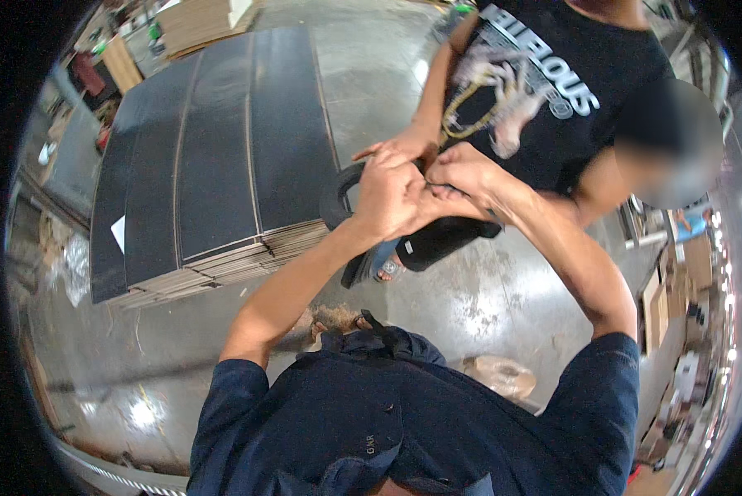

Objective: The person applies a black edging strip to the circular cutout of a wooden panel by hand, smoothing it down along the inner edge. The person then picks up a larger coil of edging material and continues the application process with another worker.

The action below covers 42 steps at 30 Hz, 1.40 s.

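My left hand (390,197) is raised in front of me with its fingers curled closed. Right beside it, my right hand (469,175) is closed in a pinch. What either one grips is hidden or too small to make out. A co-worker's hand (416,140) reaches in from behind and overlaps mine, so I cannot tell whether they touch. Left of my left hand there is a black ring-shaped thing (335,197), partly covered; whether it is held is unclear.
A co-worker in a black printed T-shirt (545,83) stands close at the front right. To the left is a large stack of dark flat panels (214,157). Clear plastic wrap (503,376) lies on the concrete floor (487,289). Cardboard boxes (694,260) stand along the right.
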{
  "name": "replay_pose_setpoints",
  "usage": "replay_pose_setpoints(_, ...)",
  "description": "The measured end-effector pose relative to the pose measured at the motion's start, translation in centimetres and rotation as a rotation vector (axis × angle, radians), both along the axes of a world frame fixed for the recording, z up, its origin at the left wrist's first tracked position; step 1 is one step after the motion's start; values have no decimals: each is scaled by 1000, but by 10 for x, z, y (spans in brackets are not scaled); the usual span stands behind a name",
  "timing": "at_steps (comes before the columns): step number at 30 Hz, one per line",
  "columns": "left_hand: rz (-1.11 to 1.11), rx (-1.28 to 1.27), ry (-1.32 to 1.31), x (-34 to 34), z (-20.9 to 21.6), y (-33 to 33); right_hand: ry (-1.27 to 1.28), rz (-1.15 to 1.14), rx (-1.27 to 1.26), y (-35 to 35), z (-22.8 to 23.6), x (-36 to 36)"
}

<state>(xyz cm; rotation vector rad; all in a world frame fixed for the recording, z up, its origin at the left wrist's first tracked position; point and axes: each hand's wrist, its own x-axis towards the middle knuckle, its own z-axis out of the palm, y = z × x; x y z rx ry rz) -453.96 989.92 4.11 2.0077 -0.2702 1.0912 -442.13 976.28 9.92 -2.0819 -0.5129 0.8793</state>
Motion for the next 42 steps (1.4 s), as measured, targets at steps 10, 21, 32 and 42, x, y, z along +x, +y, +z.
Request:
replay_pose_setpoints(10, 91, 45, 178, -11, 6, -22, -444, 106, 272, -60, 33, -33)
replay_pose_setpoints(21, -339, -50, 424, -50, 2, -201, -308, -506, 669, -219, -33, -118)
replay_pose_setpoints(32, -1036, -321, 1141, 78, -67, -442, -180, -1219, 939, -456, -122, -79)
replay_pose_setpoints(42, -926, 93, 1364, 266, -125, -594, -303, -1449, 548, -657, -212, 53)
